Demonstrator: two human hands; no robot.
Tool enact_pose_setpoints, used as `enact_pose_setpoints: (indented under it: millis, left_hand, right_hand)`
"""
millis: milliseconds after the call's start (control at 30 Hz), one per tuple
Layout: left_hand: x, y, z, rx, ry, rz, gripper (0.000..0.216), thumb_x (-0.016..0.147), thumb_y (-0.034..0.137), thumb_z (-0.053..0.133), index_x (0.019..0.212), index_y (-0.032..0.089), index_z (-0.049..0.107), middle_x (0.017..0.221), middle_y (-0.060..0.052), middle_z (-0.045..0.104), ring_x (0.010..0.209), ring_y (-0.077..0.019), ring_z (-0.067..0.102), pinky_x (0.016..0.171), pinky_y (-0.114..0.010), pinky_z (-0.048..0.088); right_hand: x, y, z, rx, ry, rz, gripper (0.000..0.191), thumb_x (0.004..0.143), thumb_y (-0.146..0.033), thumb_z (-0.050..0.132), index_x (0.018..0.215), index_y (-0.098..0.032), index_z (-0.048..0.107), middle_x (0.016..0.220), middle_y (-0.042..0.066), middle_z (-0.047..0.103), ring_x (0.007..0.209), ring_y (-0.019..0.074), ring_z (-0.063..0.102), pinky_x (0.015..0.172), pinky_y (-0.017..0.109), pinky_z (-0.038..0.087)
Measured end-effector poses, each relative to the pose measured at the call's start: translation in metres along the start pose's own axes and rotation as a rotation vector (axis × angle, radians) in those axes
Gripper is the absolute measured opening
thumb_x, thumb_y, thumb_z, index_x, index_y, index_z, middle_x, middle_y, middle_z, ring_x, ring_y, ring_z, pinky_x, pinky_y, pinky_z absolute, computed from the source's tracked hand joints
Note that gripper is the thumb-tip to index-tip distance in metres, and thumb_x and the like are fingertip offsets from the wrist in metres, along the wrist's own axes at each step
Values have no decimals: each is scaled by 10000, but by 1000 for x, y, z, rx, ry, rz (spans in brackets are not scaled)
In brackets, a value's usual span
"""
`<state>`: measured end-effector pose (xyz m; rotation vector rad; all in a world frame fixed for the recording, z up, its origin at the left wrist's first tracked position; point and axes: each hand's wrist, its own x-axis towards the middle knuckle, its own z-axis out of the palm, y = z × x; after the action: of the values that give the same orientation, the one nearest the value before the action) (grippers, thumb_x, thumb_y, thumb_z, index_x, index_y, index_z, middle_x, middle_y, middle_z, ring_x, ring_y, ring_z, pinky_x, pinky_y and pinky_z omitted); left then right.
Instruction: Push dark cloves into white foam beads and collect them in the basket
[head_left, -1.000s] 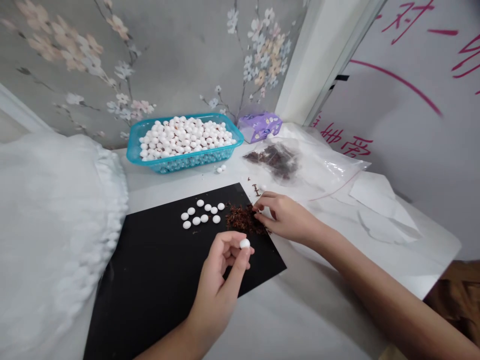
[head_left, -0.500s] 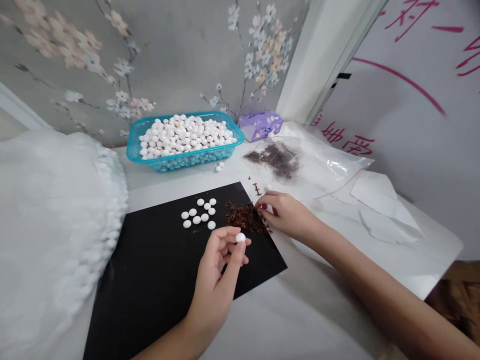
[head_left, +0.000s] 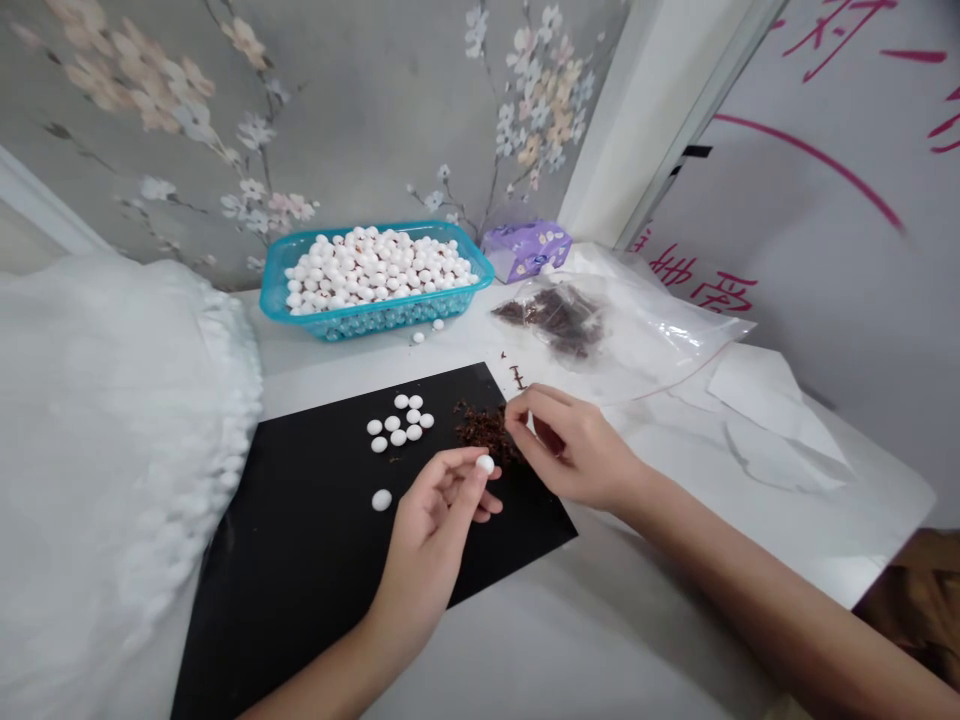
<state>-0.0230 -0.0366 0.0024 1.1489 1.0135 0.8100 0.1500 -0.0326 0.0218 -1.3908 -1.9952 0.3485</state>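
My left hand (head_left: 442, 520) pinches a small white ball (head_left: 486, 465) between thumb and index finger, above the black board (head_left: 300, 560). Close by on its right, my right hand (head_left: 562, 440) has its thumb and index fingertips together over the pile of small brown pieces (head_left: 480, 428). Whatever those fingertips hold is too small or hidden to make out. Several white balls (head_left: 398, 437) lie grouped on the board beyond my left hand. A single white ball (head_left: 382, 500) rests apart from them, just left of that hand.
A blue basket (head_left: 300, 325) full of white balls stands by the wall, with two loose balls (head_left: 418, 338) in front. A purple tissue pack (head_left: 529, 252) and a clear bag (head_left: 675, 330) with brown pieces lie to its right. A big white bag (head_left: 112, 450) bulges at the left.
My right hand has lifted off the brown pile's edge and come nearer the ball in my left hand. One ball on the board has shifted left and toward me; the loose balls by the basket have separated.
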Motion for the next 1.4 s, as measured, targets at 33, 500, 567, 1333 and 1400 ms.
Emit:
enact_pose_setpoints:
  millis: [33,500,567,1333,1400]
  left_hand:
    - [1,0,0,-8,0,-4,214,824,363,561,957,204,615,872,-25,647,692,-113,602,646,-221,511]
    - [2,-1,-1,-60,52,-3,193,773,342,630,897,194,618,833,-8,654,736,-118,621,679,-218,516]
    - [2,-2,-1,-58,54,6,192,771,339,634,893,191,623,824,-11,653,733,-122,622,677,-226,518]
    - [2,-5,-4,-79,91,16,136,749,306,671,839,204,671,748,24,670,712,-79,616,643,-141,500]
    - [2,-4,-4,-76,92,17,128,746,301,674,828,202,677,732,28,668,696,-73,614,636,-134,499]
  right_hand:
    - [-1,-4,2,17,2,-27,95,835,-119,434,797,-191,482,732,12,516,551,91,451,494,207,371]
    - [-9,-11,16,26,119,-181,122,854,-106,409,844,-193,495,736,31,542,599,108,506,501,208,426]
    - [-9,-10,17,-41,109,-215,128,861,-108,401,865,-188,501,750,42,560,618,117,523,504,216,436]
    - [-8,-1,8,6,-133,-284,186,854,-147,459,1035,-167,495,953,85,608,840,150,595,657,243,520]
    - [-7,-1,6,6,-132,-287,160,867,-165,462,1021,-174,501,940,78,613,844,151,599,677,250,525]
